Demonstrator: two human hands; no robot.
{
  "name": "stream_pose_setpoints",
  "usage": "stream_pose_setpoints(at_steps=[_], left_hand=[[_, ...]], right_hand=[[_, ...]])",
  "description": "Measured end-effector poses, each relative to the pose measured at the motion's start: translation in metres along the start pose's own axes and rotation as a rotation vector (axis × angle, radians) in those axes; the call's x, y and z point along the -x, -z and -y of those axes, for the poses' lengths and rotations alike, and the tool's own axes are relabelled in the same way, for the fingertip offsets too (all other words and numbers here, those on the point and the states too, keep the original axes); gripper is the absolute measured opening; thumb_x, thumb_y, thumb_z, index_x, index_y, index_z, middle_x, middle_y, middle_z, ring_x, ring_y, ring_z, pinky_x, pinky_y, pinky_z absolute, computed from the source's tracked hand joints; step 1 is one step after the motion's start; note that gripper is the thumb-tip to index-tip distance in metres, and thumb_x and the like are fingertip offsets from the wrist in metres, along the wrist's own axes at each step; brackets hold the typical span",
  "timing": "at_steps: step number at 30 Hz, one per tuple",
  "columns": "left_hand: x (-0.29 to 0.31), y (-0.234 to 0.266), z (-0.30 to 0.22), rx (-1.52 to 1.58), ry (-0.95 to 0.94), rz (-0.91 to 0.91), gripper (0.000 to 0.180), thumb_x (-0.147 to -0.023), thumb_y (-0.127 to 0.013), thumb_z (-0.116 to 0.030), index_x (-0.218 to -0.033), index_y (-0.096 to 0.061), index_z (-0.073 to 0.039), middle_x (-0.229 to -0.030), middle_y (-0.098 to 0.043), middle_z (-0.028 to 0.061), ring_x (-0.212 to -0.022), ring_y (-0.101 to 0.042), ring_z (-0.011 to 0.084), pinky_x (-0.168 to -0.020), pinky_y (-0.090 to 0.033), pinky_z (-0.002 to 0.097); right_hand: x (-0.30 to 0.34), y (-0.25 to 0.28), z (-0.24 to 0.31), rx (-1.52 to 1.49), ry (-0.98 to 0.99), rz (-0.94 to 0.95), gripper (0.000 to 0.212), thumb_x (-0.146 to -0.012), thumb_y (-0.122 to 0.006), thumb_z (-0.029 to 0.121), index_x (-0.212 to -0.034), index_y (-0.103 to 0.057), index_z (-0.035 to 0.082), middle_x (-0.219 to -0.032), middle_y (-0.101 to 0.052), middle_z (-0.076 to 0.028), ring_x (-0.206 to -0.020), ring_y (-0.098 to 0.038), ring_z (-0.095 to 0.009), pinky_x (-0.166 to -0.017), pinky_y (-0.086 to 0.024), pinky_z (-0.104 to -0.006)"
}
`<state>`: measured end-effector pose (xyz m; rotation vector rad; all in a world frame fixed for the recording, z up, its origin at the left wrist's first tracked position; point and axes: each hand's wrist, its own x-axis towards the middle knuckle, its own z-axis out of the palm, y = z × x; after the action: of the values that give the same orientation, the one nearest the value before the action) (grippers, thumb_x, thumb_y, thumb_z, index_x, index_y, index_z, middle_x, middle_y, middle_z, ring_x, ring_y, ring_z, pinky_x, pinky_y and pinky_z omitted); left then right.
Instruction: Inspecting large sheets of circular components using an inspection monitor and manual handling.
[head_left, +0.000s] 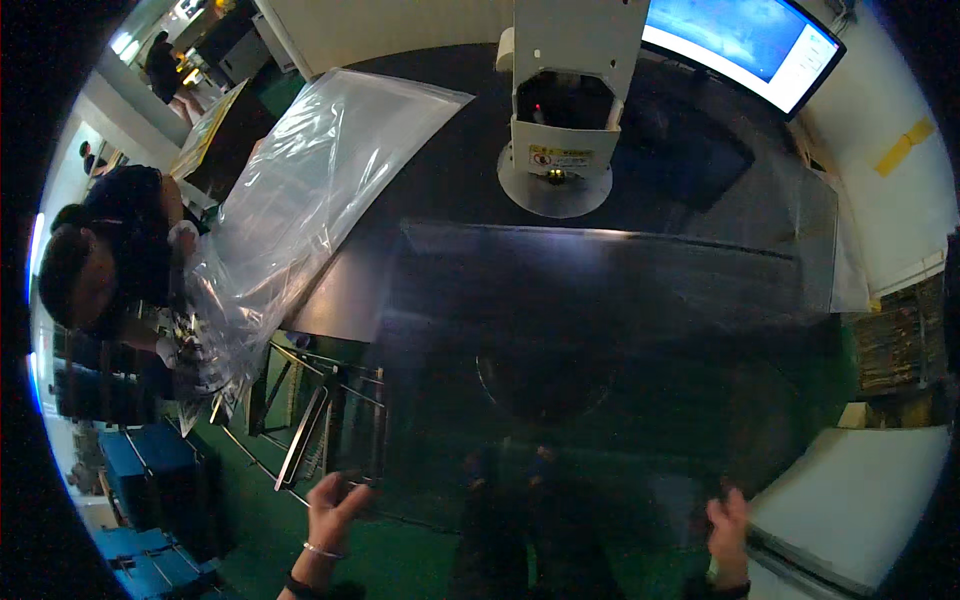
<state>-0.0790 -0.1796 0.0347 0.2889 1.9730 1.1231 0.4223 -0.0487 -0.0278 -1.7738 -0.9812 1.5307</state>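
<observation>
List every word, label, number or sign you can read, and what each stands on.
Label on the pale machine: yellow strip and a small red ring-shaped sign; wording too small to read.
Monitor: pale panel beside a blue image; any text too blurred.
No other legible text.

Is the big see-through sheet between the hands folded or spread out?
Spread out: the see-through sheet stretches wide between the left hand and right hand, green floor showing through it.
</observation>
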Motion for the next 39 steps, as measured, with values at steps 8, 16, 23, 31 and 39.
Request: stream_pose_setpoints(at_steps=[8,16,23,31,39], left_hand=[[-0.042,-0.073,0.002,-0.136,-0.103,0.375,0.040,-0.072,-0.071,-0.013,-0.105,-0.053,0.002,-0.086,-0.062,0.0062,-0.069,-0.058,0.0094,-0.057,-0.047,0.0228],[-0.061,-0.130,-0.047,-0.942,-1.053,0.324,0.058,-0.069,-0.069,-0.015,-0.121,-0.044,-0.004,-0.125,-0.043,0.0173,-0.113,-0.044,0.0330,-0.092,-0.038,0.0394],[-0.077,-0.162,-0.067,-1.146,-1.052,0.430,0.058,-0.077,-0.061,-0.022,-0.127,-0.038,-0.005,-0.136,-0.028,0.0195,-0.126,-0.027,0.0355,-0.103,-0.023,0.0446],[-0.098,-0.169,-0.072,-1.088,-1.093,0.402,0.058,-0.075,-0.063,-0.019,-0.125,-0.039,-0.004,-0.136,-0.028,0.0202,-0.125,-0.028,0.0359,-0.102,-0.028,0.0431],[-0.107,-0.174,-0.076,-1.083,-1.142,0.375,0.052,-0.079,-0.059,-0.024,-0.123,-0.042,-0.003,-0.133,-0.031,0.0215,-0.123,-0.032,0.0352,-0.101,-0.028,0.0424]], right_hand=[[0.009,0.081,0.000,-0.146,0.078,-0.054,0.045,-0.082,-0.049,0.005,-0.125,-0.038,0.003,-0.107,-0.056,-0.008,-0.089,-0.057,-0.018,-0.077,-0.047,-0.0305],[0.006,0.083,0.019,-0.165,0.098,0.030,0.048,-0.083,-0.045,0.003,-0.130,-0.032,0.003,-0.116,-0.051,-0.012,-0.099,-0.054,-0.024,-0.085,-0.044,-0.0382],[-0.005,0.082,0.016,-0.117,0.029,-0.146,0.052,-0.080,-0.052,0.010,-0.128,-0.035,0.004,-0.113,-0.052,-0.011,-0.098,-0.054,-0.023,-0.083,-0.045,-0.0366],[-0.019,0.080,0.022,-0.125,-0.040,-0.168,0.055,-0.079,-0.055,0.007,-0.130,-0.035,0.005,-0.119,-0.048,-0.008,-0.106,-0.049,-0.023,-0.087,-0.042,-0.0361],[-0.029,0.066,0.030,-0.267,0.056,-0.100,0.057,-0.078,-0.055,0.004,-0.131,-0.034,0.008,-0.119,-0.049,-0.009,-0.103,-0.052,-0.025,-0.083,-0.046,-0.0387]])
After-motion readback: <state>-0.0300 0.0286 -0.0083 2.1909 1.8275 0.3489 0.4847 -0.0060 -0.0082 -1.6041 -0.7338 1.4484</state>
